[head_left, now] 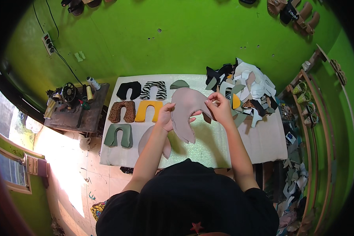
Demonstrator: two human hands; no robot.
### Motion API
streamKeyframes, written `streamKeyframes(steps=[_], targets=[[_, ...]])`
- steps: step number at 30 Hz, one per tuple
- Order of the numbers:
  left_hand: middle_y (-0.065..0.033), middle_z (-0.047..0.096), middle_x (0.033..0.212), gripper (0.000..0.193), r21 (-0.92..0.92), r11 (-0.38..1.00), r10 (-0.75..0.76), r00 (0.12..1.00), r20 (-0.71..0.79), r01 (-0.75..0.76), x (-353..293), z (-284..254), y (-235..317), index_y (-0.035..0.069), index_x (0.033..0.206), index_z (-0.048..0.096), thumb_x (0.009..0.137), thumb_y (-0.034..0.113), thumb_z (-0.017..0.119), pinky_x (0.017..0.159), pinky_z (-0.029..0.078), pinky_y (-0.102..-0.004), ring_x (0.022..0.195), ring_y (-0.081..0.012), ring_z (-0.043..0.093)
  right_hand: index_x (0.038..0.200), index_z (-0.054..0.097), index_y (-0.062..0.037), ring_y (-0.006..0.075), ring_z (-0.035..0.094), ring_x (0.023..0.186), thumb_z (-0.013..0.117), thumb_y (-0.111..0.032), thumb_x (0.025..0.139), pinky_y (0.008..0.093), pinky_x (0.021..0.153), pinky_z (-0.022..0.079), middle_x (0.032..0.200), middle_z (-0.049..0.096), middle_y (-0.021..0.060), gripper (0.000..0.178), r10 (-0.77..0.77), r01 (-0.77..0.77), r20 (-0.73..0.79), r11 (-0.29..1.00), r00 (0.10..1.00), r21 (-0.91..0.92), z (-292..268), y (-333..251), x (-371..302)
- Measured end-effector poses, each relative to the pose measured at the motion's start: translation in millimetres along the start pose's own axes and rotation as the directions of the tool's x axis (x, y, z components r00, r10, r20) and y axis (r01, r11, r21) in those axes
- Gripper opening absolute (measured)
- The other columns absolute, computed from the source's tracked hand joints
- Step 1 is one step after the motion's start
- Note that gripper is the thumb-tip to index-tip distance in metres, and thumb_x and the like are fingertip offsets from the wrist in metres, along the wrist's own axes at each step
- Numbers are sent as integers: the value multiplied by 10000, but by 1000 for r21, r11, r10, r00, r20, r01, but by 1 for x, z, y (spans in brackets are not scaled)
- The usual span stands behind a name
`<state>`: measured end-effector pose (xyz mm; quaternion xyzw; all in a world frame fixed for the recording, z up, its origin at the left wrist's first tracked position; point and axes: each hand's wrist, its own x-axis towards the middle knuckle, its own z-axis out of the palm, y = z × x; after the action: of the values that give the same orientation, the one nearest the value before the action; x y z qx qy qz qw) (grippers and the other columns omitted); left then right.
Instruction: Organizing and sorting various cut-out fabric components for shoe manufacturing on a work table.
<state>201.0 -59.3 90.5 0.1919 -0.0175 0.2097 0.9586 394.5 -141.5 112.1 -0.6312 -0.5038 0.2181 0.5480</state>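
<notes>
Sunlight from the left overexposes the floor [71,177] while dark fisheye edges bend

The held taupe piece [187,104] hides part of the left hand [166,121]; its layers are hard to count. The left forearm [151,151] covers the middle of a second taupe piece [166,148], and the yellow piece [147,110] is partly blocked. The top edge crops some shoes [76,8]; the bottom, a black shirt [177,192].

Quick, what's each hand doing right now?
Left hand: closed, holding the curved pinkish-grey material by its left side.
Right hand: closed, fingertips pinching the same material's right side.
</notes>
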Motion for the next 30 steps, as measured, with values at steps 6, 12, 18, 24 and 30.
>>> streamKeyframes(steps=[6, 12, 18, 24, 30], targets=[[-276, 390, 1248, 630, 97, 995, 30, 999, -42, -25, -3, -4, 9, -77, 1286, 229, 768, 228, 417, 886, 432, -425, 1075, -380, 483, 790, 554, -5, 108, 492, 582, 634, -107, 755, 238, 550, 411, 670, 543, 46, 135, -127, 109, -201, 989, 971, -101, 9, -15, -14], [-272, 446, 1201, 595, 36, 983, 178, 984, -4, -177, -8, -6, 25, -87, 1277, 241, 778, 213, 363, 892, 423, -387, 996, -318, 522, 808, 573, 25, 103, 534, 571, 607, -94, 770, 242, 544, 423, 683, 587, 64, 129, 53, -40, 203, 997, 978, -67, 38, -28, -49], [-284, 399, 1240, 590, 95, 948, 308, 951, -33, -304, -13, 0, 31, -82, 1280, 231, 785, 218, 345, 919, 400, -409, 1099, -345, 465, 862, 564, 24, 107, 553, 546, 591, -82, 787, 226, 527, 436, 657, 576, 56, 132, 145, -178, 232, 976, 962, 128, 62, -30, -56], [-291, 373, 1253, 617, 67, 935, 350, 936, -36, -347, -15, -4, 32, -62, 1286, 235, 777, 258, 373, 914, 398, -418, 1145, -366, 429, 928, 526, -5, 116, 535, 581, 550, -49, 820, 216, 560, 443, 716, 558, 34, 118, 238, -430, 385, 712, 892, 555, 66, -34, -51], [-288, 413, 1211, 645, 88, 928, 367, 929, -39, -363, -12, -7, 29, -37, 1288, 256, 774, 333, 377, 891, 405, -425, 1108, -360, 454, 925, 483, -32, 125, 529, 621, 537, -51, 839, 233, 589, 449, 746, 537, 35, 103, 179, -520, 499, 465, 848, 716, 65, -40, -51]])
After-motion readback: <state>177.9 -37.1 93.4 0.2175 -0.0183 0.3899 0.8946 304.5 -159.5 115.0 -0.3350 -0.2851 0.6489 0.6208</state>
